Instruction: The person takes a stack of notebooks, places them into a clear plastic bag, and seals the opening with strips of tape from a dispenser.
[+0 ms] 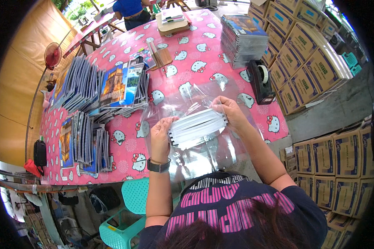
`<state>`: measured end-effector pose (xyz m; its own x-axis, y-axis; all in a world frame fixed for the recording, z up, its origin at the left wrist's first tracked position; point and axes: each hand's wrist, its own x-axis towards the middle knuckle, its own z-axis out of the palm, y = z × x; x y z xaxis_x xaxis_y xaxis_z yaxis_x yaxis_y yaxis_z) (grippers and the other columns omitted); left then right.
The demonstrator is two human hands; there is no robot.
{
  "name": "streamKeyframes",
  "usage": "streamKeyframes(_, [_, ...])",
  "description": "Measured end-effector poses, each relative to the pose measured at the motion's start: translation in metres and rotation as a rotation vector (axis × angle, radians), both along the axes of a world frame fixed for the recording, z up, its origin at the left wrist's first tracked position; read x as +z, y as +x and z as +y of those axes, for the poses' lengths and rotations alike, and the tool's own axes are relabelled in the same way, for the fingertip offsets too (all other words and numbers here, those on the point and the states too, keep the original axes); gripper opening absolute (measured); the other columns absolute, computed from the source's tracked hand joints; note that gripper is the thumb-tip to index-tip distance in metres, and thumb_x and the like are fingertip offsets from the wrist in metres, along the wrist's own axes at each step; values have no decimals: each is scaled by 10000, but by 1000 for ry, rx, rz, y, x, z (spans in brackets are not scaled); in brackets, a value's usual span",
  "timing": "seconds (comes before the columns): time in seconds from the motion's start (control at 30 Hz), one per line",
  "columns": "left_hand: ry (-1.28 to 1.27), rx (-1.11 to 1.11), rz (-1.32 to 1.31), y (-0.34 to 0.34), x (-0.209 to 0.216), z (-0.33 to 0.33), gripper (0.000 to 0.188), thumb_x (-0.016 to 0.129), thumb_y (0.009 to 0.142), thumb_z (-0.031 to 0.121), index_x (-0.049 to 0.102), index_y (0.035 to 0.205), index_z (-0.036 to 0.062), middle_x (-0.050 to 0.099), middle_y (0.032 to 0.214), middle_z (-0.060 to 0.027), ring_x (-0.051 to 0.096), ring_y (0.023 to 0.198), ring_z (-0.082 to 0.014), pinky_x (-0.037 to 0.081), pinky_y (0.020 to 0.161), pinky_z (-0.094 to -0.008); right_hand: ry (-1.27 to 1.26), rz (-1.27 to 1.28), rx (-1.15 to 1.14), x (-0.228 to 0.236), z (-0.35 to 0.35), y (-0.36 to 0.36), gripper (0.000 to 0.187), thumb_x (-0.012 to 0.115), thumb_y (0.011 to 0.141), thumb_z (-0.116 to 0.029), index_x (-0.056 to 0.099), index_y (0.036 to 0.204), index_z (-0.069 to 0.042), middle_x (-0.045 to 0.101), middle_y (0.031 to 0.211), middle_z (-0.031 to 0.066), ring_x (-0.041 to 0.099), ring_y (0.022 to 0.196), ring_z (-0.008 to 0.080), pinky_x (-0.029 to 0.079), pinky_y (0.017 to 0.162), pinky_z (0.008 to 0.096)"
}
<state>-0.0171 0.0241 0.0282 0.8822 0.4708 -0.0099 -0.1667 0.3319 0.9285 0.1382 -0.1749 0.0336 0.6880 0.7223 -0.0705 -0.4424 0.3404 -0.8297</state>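
Observation:
A stack of notebooks (197, 129) stands on edge in front of me, its white page edges facing up, with clear plastic (203, 159) around and beneath it. At the left end of the stack, my left hand (162, 128) is closed with the fingertips pinching the plastic. My right hand (228, 111) pinches the plastic at the stack's far right corner. The notebook covers in this stack are hidden. A black tape dispenser (260, 83) with a roll of tape stands to the right, beyond my right hand.
Spiral notebooks (77, 85) stand in several rows on the left of the pink patterned table (197, 37). Another notebook stack (244, 39) is at the far right. Cardboard boxes (305, 62) are piled beside the table. A green plastic stool (122, 230) is below left; a person (131, 12) is beyond the table.

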Motion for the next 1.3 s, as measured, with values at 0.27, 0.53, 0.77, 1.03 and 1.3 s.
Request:
streamKeyframes(0.27, [35, -78, 106, 1, 11, -11, 233, 653, 851, 97, 629, 1054, -15, 645, 950, -48, 570, 852, -84, 444, 755, -212, -19, -61, -48, -12, 0, -1, 79, 596, 821, -43, 576, 894, -64, 621, 832, 13, 573, 699, 67, 480, 638, 208])
streamKeyframes(0.53, [370, -324, 215, 25, 71, 22, 389, 635, 853, 121, 550, 1205, -19, 653, 1057, -93, 620, 935, -151, 476, 811, -270, -243, -484, 9, 50, -2, 21, 329, 632, 812, -151, 591, 1105, -8, 628, 1040, 86, 605, 878, 169, 485, 781, 307])
streamKeyframes(0.77, [1230, -178, 116, 43, 155, 14, 161, 647, 826, 95, 680, 962, 16, 685, 758, -66, 636, 705, -106, 499, 688, -270, -644, -1473, -113, 129, 16, 23, 303, 666, 780, -316, 688, 855, -23, 647, 684, 106, 641, 674, 244, 505, 662, 356])
streamKeyframes(1.03, [1921, -276, 262, -7, 144, -33, 160, 725, 753, 217, 680, 835, 88, 652, 749, -43, 632, 773, -192, 409, 885, -402, -305, -829, 207, 90, -53, 20, 410, 630, 840, -434, 657, 890, -27, 622, 807, 91, 558, 732, 114, 453, 691, 271])
streamKeyframes(1.3, [1512, -178, -162, -34, 142, -16, 126, 694, 757, 218, 679, 822, 111, 635, 817, -29, 595, 874, -224, 314, 999, -460, -359, -1425, 173, 60, -40, -21, 458, 749, 698, -330, 644, 1073, -88, 601, 1185, 38, 473, 1126, 237, 315, 975, 400])
